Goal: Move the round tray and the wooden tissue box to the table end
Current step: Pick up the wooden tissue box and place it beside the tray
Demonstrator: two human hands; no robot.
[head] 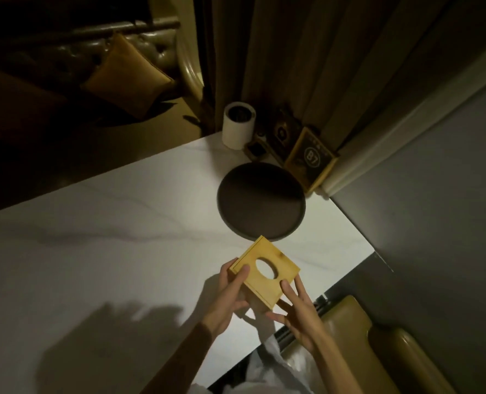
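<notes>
A square wooden tissue box (276, 282) with an oval slot on top is held just above the white table (108, 237), near its right edge. My left hand (230, 297) grips its left side and my right hand (295, 311) grips its near right corner. A dark round tray (260, 201) lies flat on the table just beyond the box, towards the far end. The box's far corner overlaps the tray's near rim in view.
At the table's far end stand a white cylinder holder (238, 125), small dark stands (281, 132) and a framed "B7" sign (311, 157) against the curtain. A grey wall runs along the right. Padded seats (378, 345) sit at lower right, a cushion (122, 72) at upper left.
</notes>
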